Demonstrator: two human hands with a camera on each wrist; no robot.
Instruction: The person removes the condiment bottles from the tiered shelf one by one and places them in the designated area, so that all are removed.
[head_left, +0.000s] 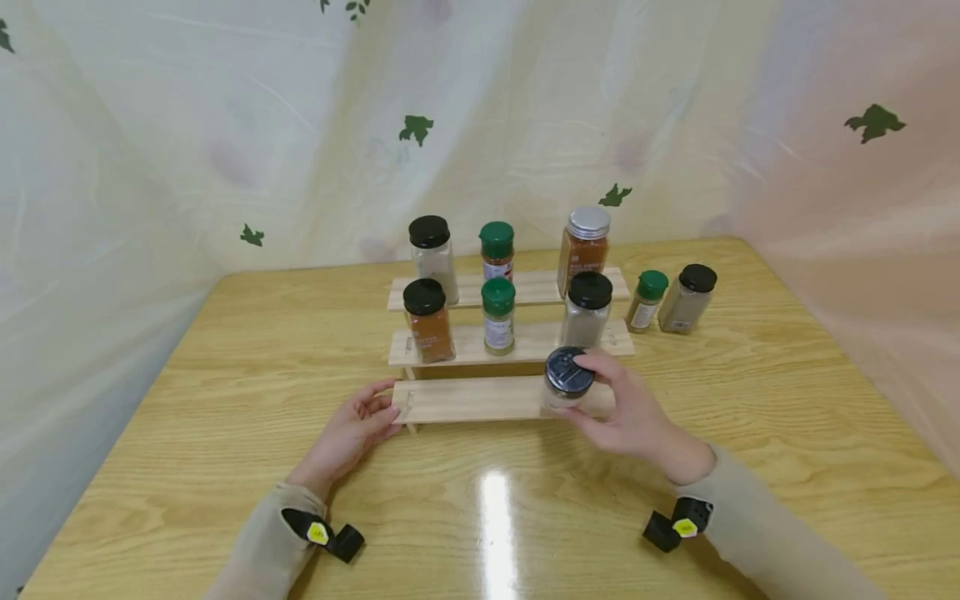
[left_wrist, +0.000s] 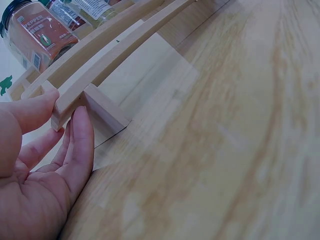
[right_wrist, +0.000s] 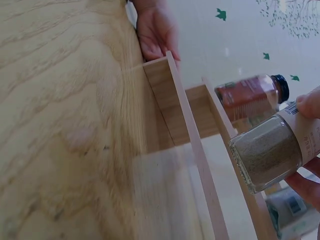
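A three-step wooden spice rack (head_left: 472,400) stands on the table. My left hand (head_left: 356,429) grips the left end of its lowest step; in the left wrist view the thumb lies at the board's end and the fingers curl in beneath it. Over the right part of that step, my right hand (head_left: 633,412) holds a black-lidded glass spice jar (head_left: 567,377) between thumb and fingers. The right wrist view shows greyish-brown powder in this jar (right_wrist: 267,152), tilted, its base close over the rack.
The middle step bears an orange-brown pepper jar (head_left: 431,329), a green-capped bottle (head_left: 498,321) and a black-lidded jar (head_left: 585,317). Three more containers stand on the top step. Right of the rack are a small green-capped bottle (head_left: 645,304) and another black-lidded jar (head_left: 686,304). A patterned curtain (head_left: 510,125) hangs behind.
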